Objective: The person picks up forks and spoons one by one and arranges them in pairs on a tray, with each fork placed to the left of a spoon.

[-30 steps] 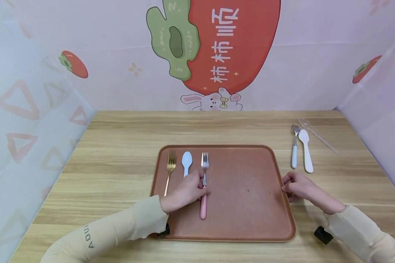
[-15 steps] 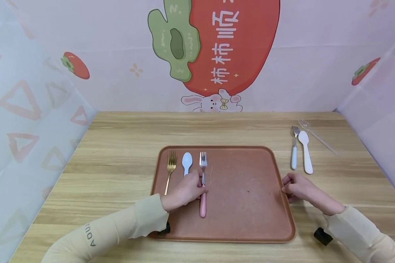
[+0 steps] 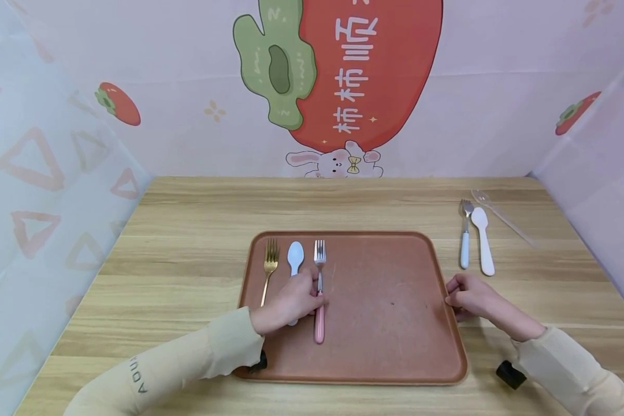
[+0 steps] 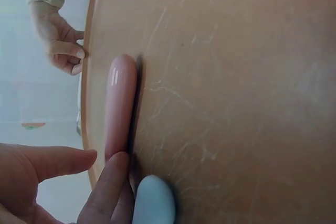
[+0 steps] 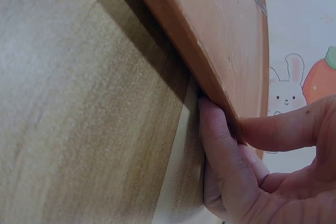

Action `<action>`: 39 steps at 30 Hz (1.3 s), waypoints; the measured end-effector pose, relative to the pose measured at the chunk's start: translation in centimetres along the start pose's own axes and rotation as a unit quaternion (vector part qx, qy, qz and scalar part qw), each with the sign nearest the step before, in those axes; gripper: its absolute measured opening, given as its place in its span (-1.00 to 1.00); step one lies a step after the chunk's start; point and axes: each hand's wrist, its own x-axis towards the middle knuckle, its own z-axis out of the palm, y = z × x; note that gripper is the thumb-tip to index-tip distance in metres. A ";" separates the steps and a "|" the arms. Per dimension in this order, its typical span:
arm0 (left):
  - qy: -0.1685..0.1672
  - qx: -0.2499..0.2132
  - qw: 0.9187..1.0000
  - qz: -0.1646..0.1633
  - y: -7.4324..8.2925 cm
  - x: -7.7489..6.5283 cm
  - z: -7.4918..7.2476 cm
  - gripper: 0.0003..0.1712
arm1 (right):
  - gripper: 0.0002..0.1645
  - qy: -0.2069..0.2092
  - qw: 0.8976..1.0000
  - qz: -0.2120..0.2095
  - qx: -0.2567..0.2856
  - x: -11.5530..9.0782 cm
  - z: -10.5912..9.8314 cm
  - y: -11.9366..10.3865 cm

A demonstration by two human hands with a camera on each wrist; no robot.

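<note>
On the brown tray (image 3: 385, 358) lies a pink-handled fork (image 3: 319, 323), tines away from me. My left hand (image 3: 291, 297) is at its neck. In the left wrist view, the fingers (image 4: 107, 182) touch the pink handle while the thumb stands apart from it. Left of this fork are a pale blue spoon (image 3: 295, 254), partly hidden under the hand, and a gold fork (image 3: 271, 263). My right hand (image 3: 475, 300) pinches the tray's right rim, thumb on top and fingers below, as the right wrist view shows.
Right of the tray on the wooden table (image 3: 187, 231) lie a blue-handled fork (image 3: 465, 237), a white spoon (image 3: 483, 237) and a clear plastic utensil (image 3: 501, 214). Printed cloth walls (image 3: 187, 115) stand behind and on both sides.
The pink-handled fork has shifted slightly left along with my left hand, closer to the pale blue spoon. My right hand keeps its place on the tray rim.
</note>
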 end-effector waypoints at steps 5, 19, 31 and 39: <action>-0.010 0.029 0.999 0.010 -0.1 -0.4 -1.0 -0.76 | -0.76 0.000 1.000 0.009 -0.012 0.1 -0.1 -0.1; -0.028 0.105 0.991 0.077 -0.3 -1.1 -5.0 -0.82 | -0.76 0.000 1.000 0.006 -0.018 0.1 -0.1 0.0; 0.060 0.267 0.946 0.171 -2.8 -1.2 -7.9 -0.66 | -0.77 -0.001 1.000 -0.006 -0.007 0.1 -0.1 0.1; 0.087 0.284 0.944 0.144 -4.9 -1.6 -9.2 -0.73 | -0.77 0.002 1.000 -0.008 -0.003 0.2 -0.1 0.2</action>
